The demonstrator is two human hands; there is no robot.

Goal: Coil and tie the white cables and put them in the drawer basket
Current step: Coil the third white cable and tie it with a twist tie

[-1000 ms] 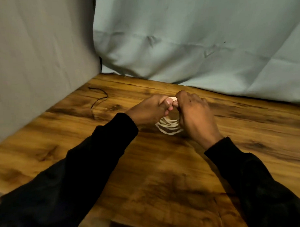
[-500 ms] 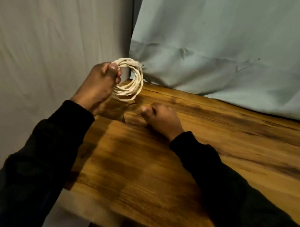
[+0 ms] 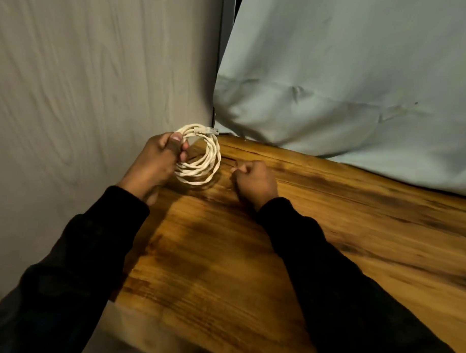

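the left hand point(image 3: 158, 160) grips the coiled white cable point(image 3: 200, 159) at the coil's left side, thumb on top and fingers curled round the strands. the coil hangs over the far left corner of the wooden table point(image 3: 330, 232); whether its lower edge touches the wood cannot be told. a plug end projects from the top of the coil. the right hand point(image 3: 255, 181) rests on the table just right of the coil, fingers curled into a fist, holding nothing visible. both forearms are in black sleeves point(image 3: 316, 258). grey cloth point(image 3: 98, 79) hangs at the left, pale blue cloth point(image 3: 349, 74) behind.
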